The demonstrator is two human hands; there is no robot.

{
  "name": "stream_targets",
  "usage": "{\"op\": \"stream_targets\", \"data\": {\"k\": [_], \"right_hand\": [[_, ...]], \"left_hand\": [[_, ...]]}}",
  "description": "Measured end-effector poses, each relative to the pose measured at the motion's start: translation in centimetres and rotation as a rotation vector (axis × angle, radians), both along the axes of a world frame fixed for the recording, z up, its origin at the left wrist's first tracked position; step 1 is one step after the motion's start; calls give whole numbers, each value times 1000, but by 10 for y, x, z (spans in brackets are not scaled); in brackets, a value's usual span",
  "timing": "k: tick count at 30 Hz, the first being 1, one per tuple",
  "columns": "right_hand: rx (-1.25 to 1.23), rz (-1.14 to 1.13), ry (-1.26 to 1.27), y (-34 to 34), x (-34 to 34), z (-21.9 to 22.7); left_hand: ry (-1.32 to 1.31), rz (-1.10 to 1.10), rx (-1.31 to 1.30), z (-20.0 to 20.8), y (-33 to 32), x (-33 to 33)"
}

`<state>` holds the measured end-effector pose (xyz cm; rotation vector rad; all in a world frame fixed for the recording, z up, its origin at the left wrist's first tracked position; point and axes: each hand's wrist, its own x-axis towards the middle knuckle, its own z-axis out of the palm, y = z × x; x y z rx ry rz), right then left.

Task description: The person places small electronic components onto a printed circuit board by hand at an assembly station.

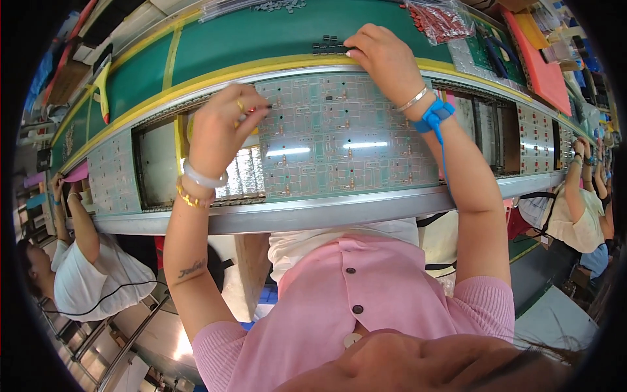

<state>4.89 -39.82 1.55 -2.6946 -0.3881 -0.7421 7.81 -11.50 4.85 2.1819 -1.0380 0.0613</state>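
A large green circuit board panel (313, 130) lies flat in the metal rail line in front of me. Over its left edge hovers my left hand (222, 127), thumb and forefinger pinched on a small black component (268, 106). One black component (328, 98) sits on the panel's upper part. Beyond the far rail, a small cluster of black components (328, 46) rests on the green work surface. My right hand (385, 55) reaches over the panel to that cluster; its fingertips close at the cluster's right edge. A blue wrist strap (434, 116) circles my right wrist.
A bag of red parts (441, 21) and pliers (498, 52) lie at the far right. Grey parts (277, 5) are at the top, a yellow-handled brush (102, 91) at the left. Another board (114, 171) stands leftward in the rails (313, 212). Co-workers sit on both sides.
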Motion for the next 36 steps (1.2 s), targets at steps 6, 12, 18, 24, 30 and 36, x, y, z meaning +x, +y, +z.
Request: {"op": "stream_targets", "data": {"k": [6,12,18,24,30,36], "right_hand": [[-39,-1,35,-5,3,-6],[-20,-29,38,-2,3,-7],[18,-23,20,-1,0,-7],[77,1,4,-1,-5,-3],[146,77,-2,-4,-41,26],[135,53,22,-7,-89,34]], "left_hand": [[-116,-4,121,-16,20,-22],[-127,10,151,-19,20,-25],[-127,1,141,-19,19,-27],[-221,0,193,-20,18,-28],[-350,-38,350,-14,13,-39],[-251,-31,-8,-11,-43,16]]}}
